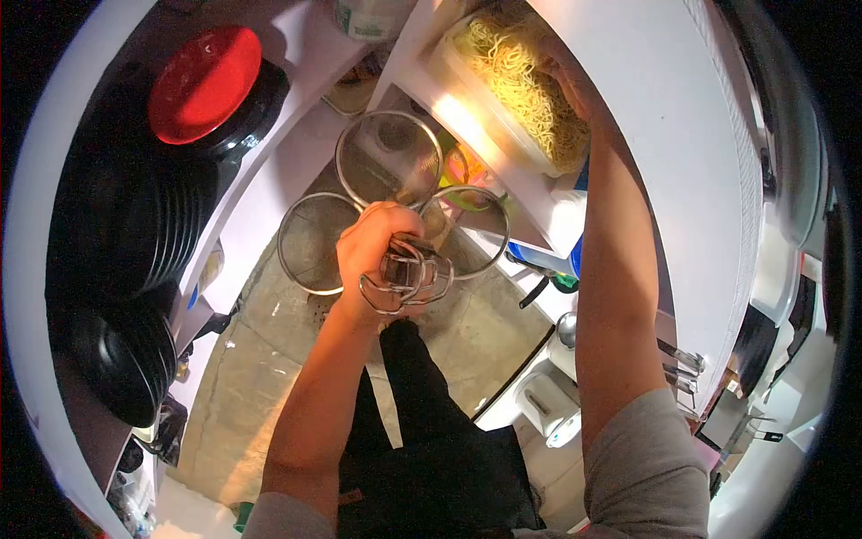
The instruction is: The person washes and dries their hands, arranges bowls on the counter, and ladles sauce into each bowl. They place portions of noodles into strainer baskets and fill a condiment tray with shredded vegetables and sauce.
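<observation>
Clearly, the clear tub (505,135) is the landmark, with the concrete floor (242,359) stretching below it and the white counter (682,117) curving along its right. Across the aisle, to the tub's left, black bowls (157,225) stand nested, probably to save shelf room. The tub itself is heaped with yellow noodles (516,76), its high walls likely keeping the loose strands together. Below and left of it, three round wire strainers (389,113) fan out over the floor. Beyond them, a red bowl (205,85) sits on black ware, seemingly stacked for the same economy.

Lower than the tub, the left hand (382,241) is closed firmly around the strainers' gathered handles, presumably so one fist can control all three. The right hand (569,85) is at the tub's right side, beside the noodles; shadow hides its fingers, so I can't tell how open it is or whether it grips anything.
</observation>
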A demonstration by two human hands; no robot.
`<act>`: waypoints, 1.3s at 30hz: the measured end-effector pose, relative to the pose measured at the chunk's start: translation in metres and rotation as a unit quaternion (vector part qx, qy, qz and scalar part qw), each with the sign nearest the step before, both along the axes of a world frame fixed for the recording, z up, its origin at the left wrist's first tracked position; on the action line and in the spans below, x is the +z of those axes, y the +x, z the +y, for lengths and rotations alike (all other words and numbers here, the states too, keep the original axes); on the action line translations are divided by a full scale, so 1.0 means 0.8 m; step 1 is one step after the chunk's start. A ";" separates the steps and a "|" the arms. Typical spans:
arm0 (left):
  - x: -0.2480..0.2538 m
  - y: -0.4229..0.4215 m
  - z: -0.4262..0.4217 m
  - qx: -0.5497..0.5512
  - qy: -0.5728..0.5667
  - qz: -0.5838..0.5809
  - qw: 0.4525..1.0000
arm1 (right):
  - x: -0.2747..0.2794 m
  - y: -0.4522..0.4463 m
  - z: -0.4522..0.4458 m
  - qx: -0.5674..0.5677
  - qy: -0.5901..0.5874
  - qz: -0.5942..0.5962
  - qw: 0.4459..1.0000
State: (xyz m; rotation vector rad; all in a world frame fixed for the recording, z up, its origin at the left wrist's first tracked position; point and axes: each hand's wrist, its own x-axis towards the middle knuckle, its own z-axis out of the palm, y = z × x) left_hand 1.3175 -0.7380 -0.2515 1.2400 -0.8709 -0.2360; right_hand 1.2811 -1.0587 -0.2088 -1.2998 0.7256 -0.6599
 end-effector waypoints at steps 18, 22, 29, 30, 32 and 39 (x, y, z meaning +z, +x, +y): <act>0.000 -0.008 -0.030 0.042 -0.064 0.012 0.997 | 0.017 -0.019 0.134 0.213 -0.054 0.148 0.964; 0.006 -0.005 -0.034 -0.015 -0.098 -0.001 0.995 | 0.012 -0.016 0.156 0.168 -0.451 0.302 0.823; 0.006 -0.005 -0.032 0.008 -0.084 0.004 0.996 | -0.026 -0.017 0.037 0.247 -0.402 0.264 0.841; 0.004 -0.005 -0.032 0.008 -0.088 -0.004 0.996 | -0.026 -0.011 0.032 0.292 -0.359 0.290 0.838; 0.003 -0.007 -0.031 0.007 -0.091 -0.010 0.996 | -0.019 0.003 0.034 0.302 -0.422 0.369 0.771; 0.008 -0.010 -0.027 0.027 -0.062 0.009 0.998 | -0.050 -0.012 -0.016 0.182 -0.427 0.260 0.847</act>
